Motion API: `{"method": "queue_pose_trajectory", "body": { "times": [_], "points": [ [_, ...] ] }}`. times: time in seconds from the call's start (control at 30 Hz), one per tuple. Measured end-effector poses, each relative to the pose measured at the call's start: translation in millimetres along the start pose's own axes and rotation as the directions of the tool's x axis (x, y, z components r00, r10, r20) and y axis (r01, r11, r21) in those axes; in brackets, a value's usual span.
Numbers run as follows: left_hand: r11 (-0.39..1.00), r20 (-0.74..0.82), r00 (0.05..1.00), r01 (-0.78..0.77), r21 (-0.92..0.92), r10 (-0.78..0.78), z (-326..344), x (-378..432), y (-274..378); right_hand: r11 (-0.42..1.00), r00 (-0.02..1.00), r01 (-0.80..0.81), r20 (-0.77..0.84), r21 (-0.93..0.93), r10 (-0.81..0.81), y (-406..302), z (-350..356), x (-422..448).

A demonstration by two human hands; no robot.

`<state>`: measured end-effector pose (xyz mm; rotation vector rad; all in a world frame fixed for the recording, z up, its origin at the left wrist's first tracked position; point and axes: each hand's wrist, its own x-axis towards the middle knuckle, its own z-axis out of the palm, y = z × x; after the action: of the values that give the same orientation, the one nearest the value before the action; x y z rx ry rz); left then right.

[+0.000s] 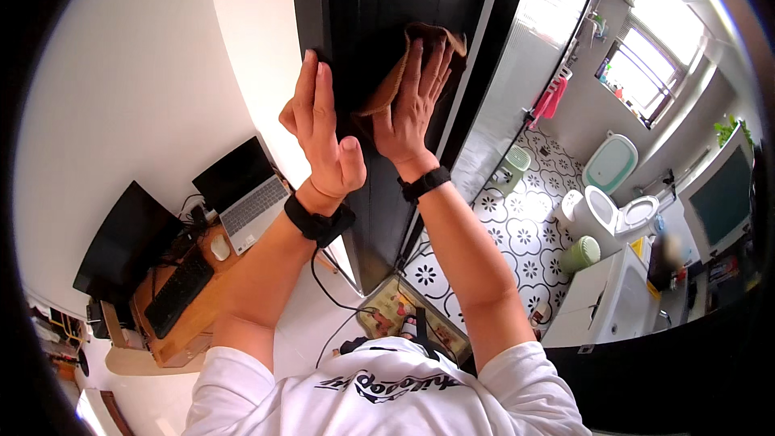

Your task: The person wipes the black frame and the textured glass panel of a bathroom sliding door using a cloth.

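Under my right hand (412,94) is a brown cloth (387,88) with a stitched edge, pressed flat against a black door panel (357,12). The fingers are spread and point up the panel. My left hand (318,124) is raised at the panel's left edge, its fingers extended and nothing in it; whether it touches the edge I cannot tell. Each wrist wears a black band, and a cable hangs from the left one.
Left, a wooden desk (200,297) holds a monitor (127,242), laptop (251,218), keyboard (178,292) and mouse (220,247). Right, a glass partition (521,54) borders a bathroom with a toilet (639,212) and washbasin (623,297). A patterned mat (387,309) lies below the door.
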<state>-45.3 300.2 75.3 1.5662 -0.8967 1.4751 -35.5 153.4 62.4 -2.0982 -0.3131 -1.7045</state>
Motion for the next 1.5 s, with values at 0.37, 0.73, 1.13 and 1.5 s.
{"method": "queue_pose_trajectory", "body": {
  "times": [0.37, 0.73, 1.13, 1.5],
  "points": [
    [0.989, -0.095, 0.990, -0.109, -0.100, 0.100, 11, 0, -10, 0.683, 0.665, -0.727, -0.171, 0.076, 0.727, -33, 63, -191],
    [0.986, -0.084, 0.995, -0.073, -0.152, 0.060, 13, 1, -10, 0.828, 0.833, -0.546, 0.017, -0.130, 0.553, -56, 57, -148],
    [0.994, -0.059, 0.992, -0.109, 0.000, 0.109, 14, 2, -1, 0.770, 0.789, -0.612, 0.065, 0.179, 0.611, -31, 45, -204],
    [0.945, 0.068, 0.995, -0.087, 0.315, 0.069, -7, -10, -6, -0.682, 0.370, -0.233, 0.712, 0.693, 0.597, 27, -159, -178]
  ]
}}
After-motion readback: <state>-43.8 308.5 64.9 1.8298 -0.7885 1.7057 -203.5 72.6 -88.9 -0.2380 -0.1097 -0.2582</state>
